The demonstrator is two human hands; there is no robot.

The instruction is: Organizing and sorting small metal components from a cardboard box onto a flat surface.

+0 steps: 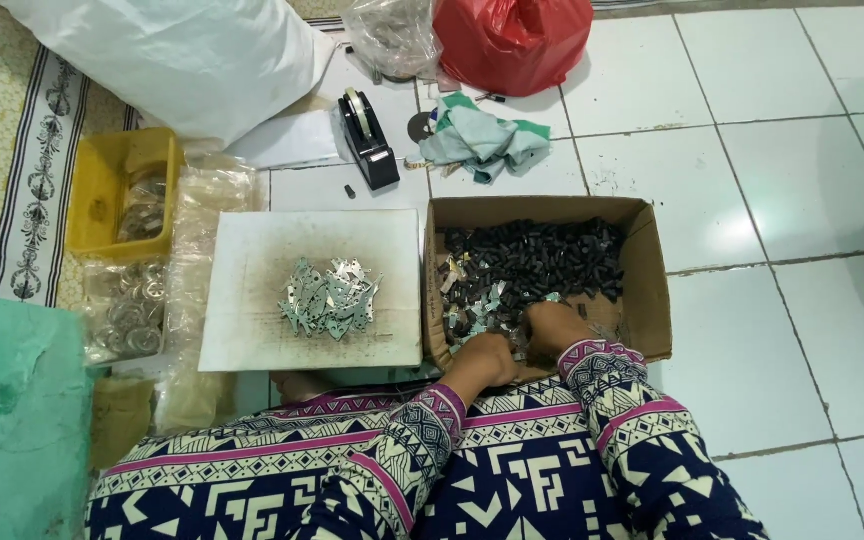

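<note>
White tiled floor [752,200], one cardboard box [652,290], one white board [252,300], my left hand [482,358] and right hand [552,325] buried among dark parts [542,255], grip unclear.

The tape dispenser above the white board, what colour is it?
Black, the tape dispenser shows best in the head view, standing on the tiled floor.

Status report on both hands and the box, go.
Left hand and right hand both down inside the cardboard box, grip hidden. Box holds small dark parts and metal pieces. Nothing in the way.
</note>
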